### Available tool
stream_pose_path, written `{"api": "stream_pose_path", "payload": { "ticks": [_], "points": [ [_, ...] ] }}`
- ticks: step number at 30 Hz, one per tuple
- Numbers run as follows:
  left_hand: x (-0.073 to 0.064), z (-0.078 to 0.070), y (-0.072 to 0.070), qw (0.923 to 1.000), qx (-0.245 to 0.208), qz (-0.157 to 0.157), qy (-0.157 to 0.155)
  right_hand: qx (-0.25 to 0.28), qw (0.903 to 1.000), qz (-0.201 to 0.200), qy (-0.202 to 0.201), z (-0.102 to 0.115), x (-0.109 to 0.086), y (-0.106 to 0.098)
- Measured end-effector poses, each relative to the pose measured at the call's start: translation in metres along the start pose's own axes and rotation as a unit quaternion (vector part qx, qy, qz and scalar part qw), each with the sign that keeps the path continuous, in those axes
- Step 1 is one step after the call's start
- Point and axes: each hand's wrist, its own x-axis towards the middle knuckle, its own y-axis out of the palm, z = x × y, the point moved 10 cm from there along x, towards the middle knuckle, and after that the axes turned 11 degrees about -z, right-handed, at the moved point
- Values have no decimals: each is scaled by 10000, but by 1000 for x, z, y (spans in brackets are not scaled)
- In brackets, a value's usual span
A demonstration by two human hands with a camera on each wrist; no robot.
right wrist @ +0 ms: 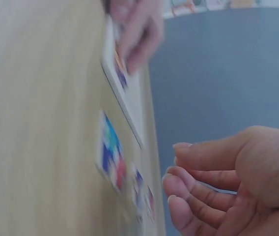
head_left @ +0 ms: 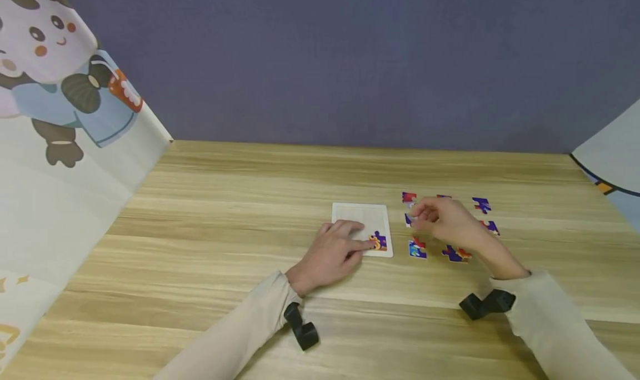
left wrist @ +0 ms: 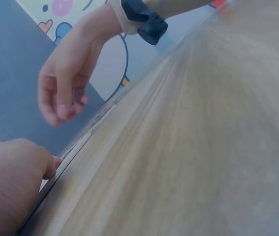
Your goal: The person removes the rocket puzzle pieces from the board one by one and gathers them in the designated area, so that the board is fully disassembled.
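Note:
A square white puzzle tray [head_left: 361,208] lies flat on the table with one purple-and-orange jigsaw piece [head_left: 381,241] in its near right corner. My left hand [head_left: 331,256] rests across the tray's left side, its extended index finger touching that piece. Just right of the tray, my right hand [head_left: 450,223] hovers over loose jigsaw pieces with its fingers loosely bent. In the right wrist view, no piece shows between the thumb and fingers of my right hand [right wrist: 228,177]. A blue-and-red jigsaw piece [head_left: 417,250] lies below it, and the hand partly covers other pieces.
Several loose pieces lie in rough rows on the right, among them a purple-and-orange piece [head_left: 456,254], a purple piece [head_left: 481,204] and a red-topped piece [head_left: 409,197]. A dark blue panel [head_left: 350,63] stands behind the wooden table [head_left: 225,202]. A cartoon-printed panel [head_left: 65,191] borders the left.

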Motion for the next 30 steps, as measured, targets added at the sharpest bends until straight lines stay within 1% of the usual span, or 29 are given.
{"api": "stream_pose_path", "payload": {
  "ticks": [3,9,11,14,17,21,30],
  "points": [
    [0,-1,0,10000,-34,10,-3,201,9993,104,-313,15,3,14],
    [1,-1,0,10000,-22,12,17,195,9936,463,-1007,39,6,42],
    [1,-1,0,10000,-29,6,23,136,9915,536,-1182,45,7,49],
    [1,-1,0,10000,-40,9,28,77,9893,642,-1306,51,7,58],
    [1,-1,0,10000,-70,5,28,55,9887,679,-1339,55,8,63],
    [1,-1,-1,10000,-91,-19,26,37,9887,651,-1348,57,9,63],
    [2,1,-3,9996,-164,-229,-18,24,9913,607,-1164,55,11,63]
  ]
}}
